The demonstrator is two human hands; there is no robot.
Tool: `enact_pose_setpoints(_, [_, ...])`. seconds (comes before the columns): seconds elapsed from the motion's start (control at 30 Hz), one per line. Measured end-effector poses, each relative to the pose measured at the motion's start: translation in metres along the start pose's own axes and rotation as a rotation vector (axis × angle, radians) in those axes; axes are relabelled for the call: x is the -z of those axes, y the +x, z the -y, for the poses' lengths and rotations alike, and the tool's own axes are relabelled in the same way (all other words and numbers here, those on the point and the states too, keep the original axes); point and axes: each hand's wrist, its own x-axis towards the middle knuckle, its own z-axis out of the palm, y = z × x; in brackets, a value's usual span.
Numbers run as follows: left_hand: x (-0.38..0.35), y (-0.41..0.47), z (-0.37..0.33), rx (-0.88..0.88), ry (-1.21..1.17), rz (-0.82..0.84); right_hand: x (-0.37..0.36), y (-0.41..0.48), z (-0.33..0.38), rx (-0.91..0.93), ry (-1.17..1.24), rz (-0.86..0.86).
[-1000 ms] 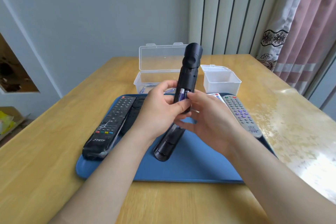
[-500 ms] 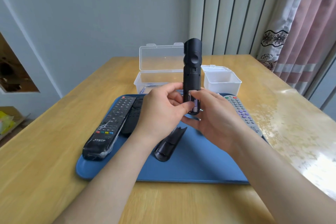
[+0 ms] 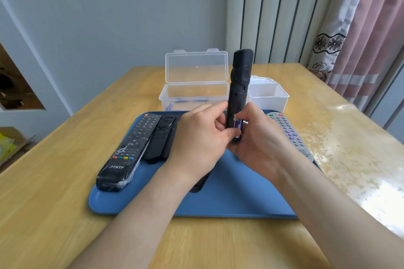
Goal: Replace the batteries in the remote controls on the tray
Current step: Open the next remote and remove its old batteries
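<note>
Black remote (image 3: 239,85) now stands upright above the blue tray (image 3: 229,203); a second ago it leaned, foot low. Open back faces us. Left hand (image 3: 201,137) wraps its lower body, fingers curled round. Right hand (image 3: 260,140) cups the foot, thumb on the purple battery (image 3: 238,125) in the compartment. We cannot tell whether the cell is seated. Back cover (image 3: 200,183) lies on the tray, half hidden under the left wrist. We judge insertion is nearly done and the cover goes on next. Grey remote (image 3: 290,135) waits beside.
</note>
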Motion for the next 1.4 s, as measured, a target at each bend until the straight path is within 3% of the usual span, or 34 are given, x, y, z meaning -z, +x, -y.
enact_pose_setpoints(0.3, [0.002,-0.003,0.002,-0.125,0.033,0.002,-0.003,-0.005,0.004,-0.043,0.069,0.019])
enact_pose_setpoints(0.53, [0.002,-0.001,0.006,-0.076,-0.008,-0.102,-0.002,-0.002,0.003,-0.047,0.044,0.064])
enact_pose_setpoints(0.63, [0.006,0.002,0.001,0.078,-0.297,-0.147,0.0,-0.002,0.004,0.019,-0.032,0.043])
enact_pose_setpoints(0.73, [0.014,0.009,-0.001,0.232,-0.655,-0.193,0.004,-0.004,0.01,0.116,-0.322,-0.031])
enact_pose_setpoints(0.8, [0.021,0.013,0.002,0.173,-0.5,-0.231,0.005,-0.005,0.015,0.21,-0.578,-0.055])
enact_pose_setpoints(0.9, [0.028,0.013,0.007,-0.108,-0.049,-0.233,0.007,-0.005,0.018,0.384,-0.831,-0.099])
enact_pose_setpoints(0.97, [0.029,0.013,0.008,-0.204,0.163,-0.176,0.008,-0.004,0.019,0.441,-0.781,-0.112])
enact_pose_setpoints(1.07, [0.027,0.012,0.01,-0.208,0.329,-0.115,0.01,-0.004,0.02,0.435,-0.65,-0.098])
enact_pose_setpoints(1.4, [0.01,0.007,0.001,0.272,-0.282,0.097,0.0,-0.006,0.015,0.142,-0.107,0.059])
